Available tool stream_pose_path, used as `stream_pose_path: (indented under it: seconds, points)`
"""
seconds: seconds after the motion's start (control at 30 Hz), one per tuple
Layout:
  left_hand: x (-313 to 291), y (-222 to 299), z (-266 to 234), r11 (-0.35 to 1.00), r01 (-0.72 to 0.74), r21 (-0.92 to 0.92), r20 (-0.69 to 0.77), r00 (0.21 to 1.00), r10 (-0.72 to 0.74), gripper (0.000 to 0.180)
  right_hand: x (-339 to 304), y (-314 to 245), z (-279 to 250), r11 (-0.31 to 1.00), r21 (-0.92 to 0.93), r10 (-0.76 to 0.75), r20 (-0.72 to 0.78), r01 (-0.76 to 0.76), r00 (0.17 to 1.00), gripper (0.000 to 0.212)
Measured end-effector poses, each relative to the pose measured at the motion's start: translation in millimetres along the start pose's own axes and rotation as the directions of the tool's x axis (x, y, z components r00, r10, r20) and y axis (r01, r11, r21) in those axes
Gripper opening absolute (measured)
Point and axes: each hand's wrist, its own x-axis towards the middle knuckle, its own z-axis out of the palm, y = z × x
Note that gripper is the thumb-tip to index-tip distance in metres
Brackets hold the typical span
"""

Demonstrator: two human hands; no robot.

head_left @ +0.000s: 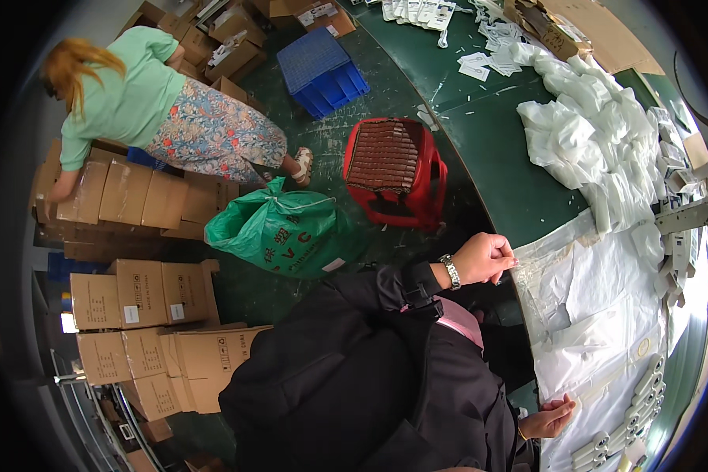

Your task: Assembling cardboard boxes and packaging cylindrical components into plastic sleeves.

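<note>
My left hand [486, 259], with a metal watch on the wrist, hovers by the near edge of the green table. Its fingers are pinched together; whatever is between them is too small to make out. Beside its fingertips begins a layer of clear and white plastic sheeting [598, 295], spread wrinkled over the table. My right hand [549, 418] rests at the sheeting's near edge, thumb and fingers closed together, and their contents cannot be made out. Several white cylinders [636, 417] with round ends lie in rows beyond the right hand.
Crumpled white plastic bags [586, 130] heap on the green table [480, 149], near small white cards [473, 66]. Behind me are a red stool [433, 177], a green sack [279, 236], a blue crate [322, 75] and stacked cartons [141, 295]. Another person [134, 102] bends over cartons.
</note>
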Motion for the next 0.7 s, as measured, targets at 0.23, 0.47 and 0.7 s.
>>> stream_pose_path:
  seconds: [0.23, 0.47, 0.7]
  points:
    - [13.1, 0.2, -4.2, 0.999, 0.014, -0.034, 0.052, 0.999, -0.013, 0.025, -0.6, 4.9, 0.8, 0.997, -0.056, -0.048, -0.058, 0.045, 0.997, 0.036]
    - [18.5, 7.9, -8.0, 0.995, 0.080, -0.065, 0.102, 0.992, -0.073, 0.027, 1.2, 7.4, -0.2, 0.992, -0.090, -0.090, -0.042, 0.086, 0.995, 0.037]
    - [20.2, 7.9, -11.6, 0.992, 0.096, -0.079, 0.164, 0.983, -0.082, 0.023, 2.7, 10.3, 3.3, 0.995, -0.067, -0.079, -0.053, 0.076, 0.995, 0.037]
